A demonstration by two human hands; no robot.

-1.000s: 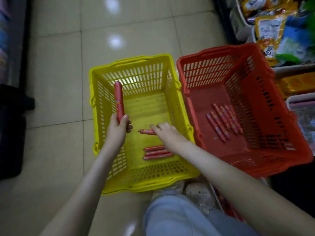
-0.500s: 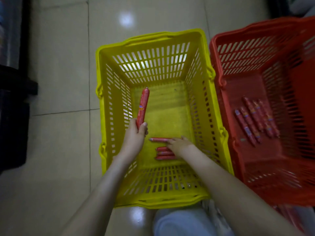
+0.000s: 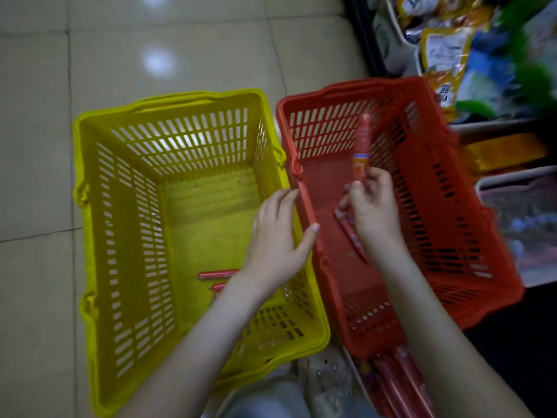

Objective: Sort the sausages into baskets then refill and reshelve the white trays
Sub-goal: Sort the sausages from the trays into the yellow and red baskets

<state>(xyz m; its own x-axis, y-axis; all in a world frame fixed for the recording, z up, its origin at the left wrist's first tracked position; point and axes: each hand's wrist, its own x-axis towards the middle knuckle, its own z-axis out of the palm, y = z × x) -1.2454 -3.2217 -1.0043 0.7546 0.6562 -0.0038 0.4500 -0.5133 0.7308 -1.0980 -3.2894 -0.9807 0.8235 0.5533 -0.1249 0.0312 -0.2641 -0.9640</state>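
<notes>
A yellow basket (image 3: 126, 236) and a red basket (image 3: 452, 206) stand side by side on the tiled floor. My right hand (image 3: 373, 212) is over the red basket and grips a long red sausage (image 3: 361, 146) upright by its lower end. My left hand (image 3: 277, 239) hovers with relaxed fingers over the shared rims of the two baskets and holds nothing. Thin red sausages (image 3: 217, 274) lie on the yellow basket's floor, partly hidden by my left forearm. More thin sausages (image 3: 351, 233) lie in the red basket, mostly hidden under my right hand.
Shelves with packaged snacks (image 3: 446, 55) stand at the upper right. A white tray (image 3: 512, 182) edge shows at the right. More red sausages (image 3: 391, 381) lie below the red basket beside my knee (image 3: 265, 399).
The long sausage passed from my left hand to my right hand and moved from the yellow basket over the red one. My right hand left the thin sausages in the yellow basket.
</notes>
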